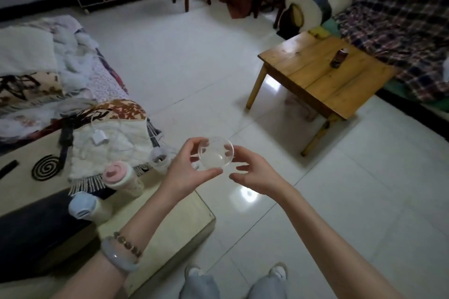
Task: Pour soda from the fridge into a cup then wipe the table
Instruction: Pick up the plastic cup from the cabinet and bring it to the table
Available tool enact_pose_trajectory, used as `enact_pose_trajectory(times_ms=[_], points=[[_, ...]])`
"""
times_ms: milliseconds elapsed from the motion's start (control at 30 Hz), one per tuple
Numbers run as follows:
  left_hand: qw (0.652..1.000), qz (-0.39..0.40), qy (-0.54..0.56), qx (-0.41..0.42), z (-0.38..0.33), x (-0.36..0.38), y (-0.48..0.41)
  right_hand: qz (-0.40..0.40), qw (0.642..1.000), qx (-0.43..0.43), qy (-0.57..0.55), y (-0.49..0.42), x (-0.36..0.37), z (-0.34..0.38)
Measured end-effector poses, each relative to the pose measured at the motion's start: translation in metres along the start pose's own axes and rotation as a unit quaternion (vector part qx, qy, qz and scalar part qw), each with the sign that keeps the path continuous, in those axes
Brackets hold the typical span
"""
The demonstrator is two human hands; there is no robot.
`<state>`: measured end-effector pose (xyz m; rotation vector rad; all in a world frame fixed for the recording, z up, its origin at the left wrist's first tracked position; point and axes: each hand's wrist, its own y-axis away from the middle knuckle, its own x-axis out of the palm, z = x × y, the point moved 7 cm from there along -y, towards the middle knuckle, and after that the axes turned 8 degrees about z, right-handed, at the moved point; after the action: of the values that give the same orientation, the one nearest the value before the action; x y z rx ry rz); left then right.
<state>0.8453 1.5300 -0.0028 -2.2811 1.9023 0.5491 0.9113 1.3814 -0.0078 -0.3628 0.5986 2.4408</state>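
Item: clear plastic cup [216, 153], held in the air above the white tiled floor [194, 68].

Your left hand [187, 170] grips the cup's rim between thumb and fingers; your right hand [252, 172] sits just beside it, fingers loosely spread, fingertips at the rim. The soda can [339, 58] stands upright on the wooden table [323, 80], far right, well apart from the cup. Two bracelets [121, 252] ring your left wrist.

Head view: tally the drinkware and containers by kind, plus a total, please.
Clear plastic cup, held in the left hand: 1
Dark soda can on the wooden table: 1
Capped bottles, one pink cap, one blue cap: 2
Total: 4
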Motion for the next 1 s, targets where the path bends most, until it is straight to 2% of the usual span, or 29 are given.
enact_pose_trajectory(times_ms=[200,633,1000], points=[[0.996,0.067,-0.009,0.049,-0.060,0.099,-0.035,-0.073,0.997,0.013,-0.026,0.064,-0.086,-0.047],[0.980,0.160,-0.024,0.117,-0.178,0.331,-0.098,-0.144,0.987,0.024,-0.064,0.189,-0.283,-0.167],[0.961,0.230,-0.028,0.147,-0.236,0.456,-0.180,-0.214,0.968,0.026,-0.127,0.222,-0.400,-0.237]])
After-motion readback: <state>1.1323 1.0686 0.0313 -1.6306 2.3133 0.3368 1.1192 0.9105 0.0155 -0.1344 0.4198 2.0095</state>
